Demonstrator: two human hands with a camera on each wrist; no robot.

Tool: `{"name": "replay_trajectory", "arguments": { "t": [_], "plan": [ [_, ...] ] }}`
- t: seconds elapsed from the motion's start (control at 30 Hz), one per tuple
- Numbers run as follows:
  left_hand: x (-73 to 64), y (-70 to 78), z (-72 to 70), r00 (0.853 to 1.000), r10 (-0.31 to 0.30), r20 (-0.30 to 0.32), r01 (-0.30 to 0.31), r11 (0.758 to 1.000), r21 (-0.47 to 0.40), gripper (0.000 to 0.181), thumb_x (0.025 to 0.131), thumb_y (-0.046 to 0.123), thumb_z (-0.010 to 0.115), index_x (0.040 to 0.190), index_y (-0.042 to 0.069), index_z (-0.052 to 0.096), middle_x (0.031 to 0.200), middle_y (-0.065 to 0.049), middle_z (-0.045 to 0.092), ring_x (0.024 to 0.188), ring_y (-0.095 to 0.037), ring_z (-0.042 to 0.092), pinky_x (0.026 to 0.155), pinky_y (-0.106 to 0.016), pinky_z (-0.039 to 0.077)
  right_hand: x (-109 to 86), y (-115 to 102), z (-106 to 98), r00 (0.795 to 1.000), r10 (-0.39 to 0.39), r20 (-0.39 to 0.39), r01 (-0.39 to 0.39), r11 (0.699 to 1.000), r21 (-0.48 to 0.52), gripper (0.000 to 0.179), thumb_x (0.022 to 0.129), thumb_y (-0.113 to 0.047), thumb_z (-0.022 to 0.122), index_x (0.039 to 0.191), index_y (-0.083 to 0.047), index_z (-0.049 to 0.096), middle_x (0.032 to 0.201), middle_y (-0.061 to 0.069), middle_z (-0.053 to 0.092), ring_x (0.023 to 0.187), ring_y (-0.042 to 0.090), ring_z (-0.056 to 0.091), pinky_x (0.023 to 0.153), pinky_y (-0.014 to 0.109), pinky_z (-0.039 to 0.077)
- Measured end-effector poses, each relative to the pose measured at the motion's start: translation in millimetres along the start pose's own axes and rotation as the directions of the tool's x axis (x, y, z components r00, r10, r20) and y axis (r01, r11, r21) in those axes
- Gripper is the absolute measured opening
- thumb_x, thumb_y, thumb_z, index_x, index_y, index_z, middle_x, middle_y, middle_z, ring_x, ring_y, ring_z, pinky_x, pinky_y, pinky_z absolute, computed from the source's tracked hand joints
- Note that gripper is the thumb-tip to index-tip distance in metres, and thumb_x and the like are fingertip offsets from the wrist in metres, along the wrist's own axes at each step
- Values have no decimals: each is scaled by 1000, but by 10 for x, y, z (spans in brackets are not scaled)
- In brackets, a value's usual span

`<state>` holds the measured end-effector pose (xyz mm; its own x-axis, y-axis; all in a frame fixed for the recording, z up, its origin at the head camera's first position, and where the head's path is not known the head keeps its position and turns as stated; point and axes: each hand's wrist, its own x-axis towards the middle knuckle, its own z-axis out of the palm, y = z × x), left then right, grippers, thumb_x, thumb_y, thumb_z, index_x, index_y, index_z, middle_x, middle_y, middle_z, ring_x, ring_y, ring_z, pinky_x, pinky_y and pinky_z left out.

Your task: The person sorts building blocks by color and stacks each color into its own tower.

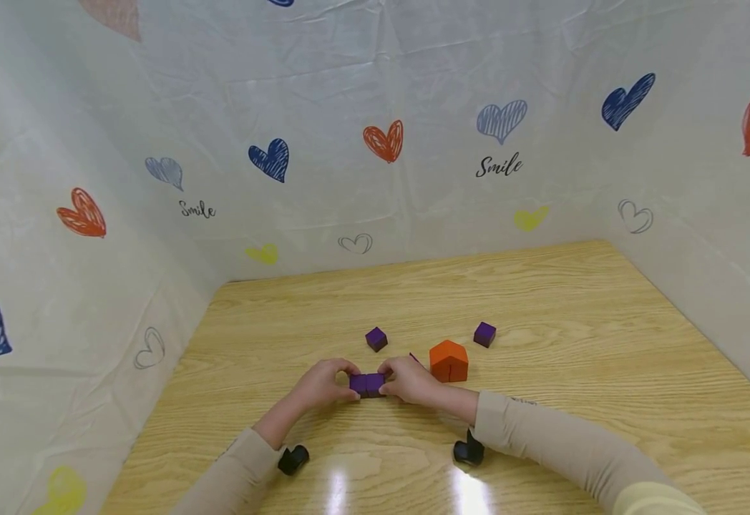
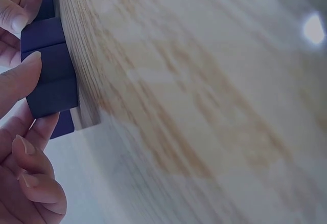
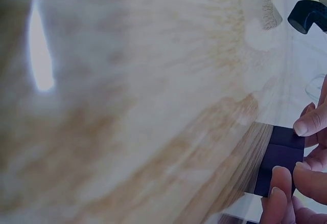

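Observation:
Two purple cubes sit side by side, faces together, on the table between the hands. The left hand (image 1: 322, 384) pinches the left purple cube (image 1: 358, 385) between thumb and fingers; its thumb lies along the near side. At the other end, the right hand (image 1: 411, 380) grips the right purple cube (image 1: 375, 385) the same way. In the left wrist view the seam between the cubes (image 2: 50, 73) is visible. Just beyond the right hand stands an orange block shape (image 1: 449, 360) with a peaked top. Another purple piece (image 1: 416, 358) is mostly hidden behind that hand.
Farther back, a loose purple cube (image 1: 376, 339) lies left of the orange shape, and another purple cube (image 1: 485, 334) lies to its right. The wooden table (image 1: 542, 300) meets a white heart-printed cloth (image 1: 323, 93) at the back and sides. Black wrist cameras (image 1: 294, 460) hang under both wrists.

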<state>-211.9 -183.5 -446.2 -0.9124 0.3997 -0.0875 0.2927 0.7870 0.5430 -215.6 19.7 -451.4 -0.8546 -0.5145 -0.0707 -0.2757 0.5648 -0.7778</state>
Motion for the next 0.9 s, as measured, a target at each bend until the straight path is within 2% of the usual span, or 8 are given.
{"name": "replay_trajectory", "arguments": {
  "t": [0.33, 0.47, 0.57, 0.6, 0.67, 0.77, 0.8, 0.9],
  "plan": [
    [-15, 13, -30, 1000, -15, 13, 15, 1000, -9, 40, 74, 26, 76, 108, 9, 64, 108, -5, 63, 105, -26, 56, 87, -43, 44, -3, -14, -7, 1000, -1, -2, 1, 1000, -18, 27, 81, -6, 67, 107, 3, 62, 81, 7, 62, 48, 8, 47, 47, 20, 38],
    [16, 36, -86, 999, -27, -22, 26, 999, -47, 49, 75, 34, 74, 114, 8, 61, 110, -5, 62, 91, -20, 57, 76, -36, 46, -2, -11, -13, 1000, -12, -2, 12, 1000, -28, 27, 81, -6, 67, 106, 4, 62, 81, 7, 62, 47, 7, 47, 47, 20, 39],
    [75, 71, -153, 996, -32, -78, 27, 998, -62, 49, 78, 36, 72, 116, 7, 60, 109, -7, 63, 75, -18, 53, 66, -32, 43, -1, -5, -13, 1000, -18, 0, 18, 1000, -20, 28, 81, -6, 67, 107, 4, 62, 83, 8, 64, 48, 7, 49, 47, 20, 40],
    [98, 89, -175, 994, -33, -103, 27, 998, -60, 48, 79, 35, 71, 116, 6, 60, 108, -7, 63, 75, -19, 53, 66, -33, 44, -1, -3, -12, 1000, -19, 1, 20, 1000, -17, 28, 81, -6, 67, 107, 5, 62, 84, 9, 64, 49, 8, 49, 48, 20, 41],
    [158, 121, -213, 989, -38, -145, 31, 998, -53, 46, 80, 31, 70, 116, 5, 60, 107, -8, 63, 79, -23, 56, 69, -35, 45, -4, -2, -13, 1000, -18, 3, 18, 1000, -9, 29, 81, -5, 67, 108, 5, 61, 85, 10, 65, 50, 9, 51, 49, 21, 42],
    [264, 175, -251, 981, -57, -187, 49, 998, -45, 44, 81, 26, 69, 118, 5, 58, 106, -9, 63, 95, -29, 58, 77, -41, 46, -7, -3, -13, 1000, -21, 6, 21, 1000, -2, 29, 81, -5, 67, 107, 6, 61, 84, 10, 65, 51, 11, 53, 49, 21, 43],
    [305, 185, -253, 978, -64, -197, 57, 998, -39, 44, 82, 26, 69, 119, 5, 57, 106, -9, 63, 99, -30, 58, 79, -42, 46, -8, -6, -14, 1000, -20, 7, 20, 1000, -1, 29, 81, -5, 67, 107, 6, 61, 84, 10, 64, 51, 11, 53, 49, 21, 43],
    [430, 206, -243, 977, -86, -193, 81, 996, -34, 47, 81, 27, 69, 121, 6, 55, 108, -10, 62, 99, -30, 57, 78, -42, 46, -4, -11, -14, 1000, -23, 10, 23, 1000, 0, 28, 81, -5, 67, 106, 6, 61, 82, 9, 64, 51, 12, 54, 49, 21, 43]
  ]
}}
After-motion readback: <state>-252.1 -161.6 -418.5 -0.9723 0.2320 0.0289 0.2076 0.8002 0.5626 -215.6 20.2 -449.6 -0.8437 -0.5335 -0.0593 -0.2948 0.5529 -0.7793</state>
